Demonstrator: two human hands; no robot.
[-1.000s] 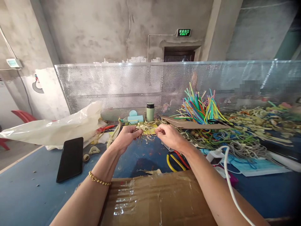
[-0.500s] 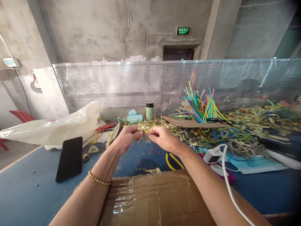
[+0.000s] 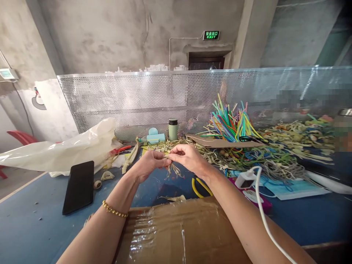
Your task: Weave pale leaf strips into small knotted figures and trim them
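My left hand (image 3: 150, 164) is closed, thumb and fingers pinching a small bundle of thin pale strips (image 3: 173, 170). The loose ends of the strips fan out below the fingertips. From the other side my right hand (image 3: 188, 157) meets it, its thumb and forefinger pressed together at the top of the bundle. The fingertips of both hands nearly touch and hide the middle of the strips. Just beyond the hands lies a heap of pale green-yellow strips (image 3: 211, 156) on the blue table (image 3: 107, 200). A cardboard box (image 3: 176, 231) sits between my forearms.
Behind the hands stand a green tumbler (image 3: 173, 131) and a light-blue roll (image 3: 156, 138). Left are a black phone (image 3: 79, 187) and a plastic bag (image 3: 63, 152). Right are colourful tubes (image 3: 233, 123), a white charger (image 3: 244, 180) with its cable, and a blue mask (image 3: 298, 187).
My right hand has come left and slightly up, against the left fingertips. The strip ends now hang lower and show more clearly below the hands. The view has shifted slightly.
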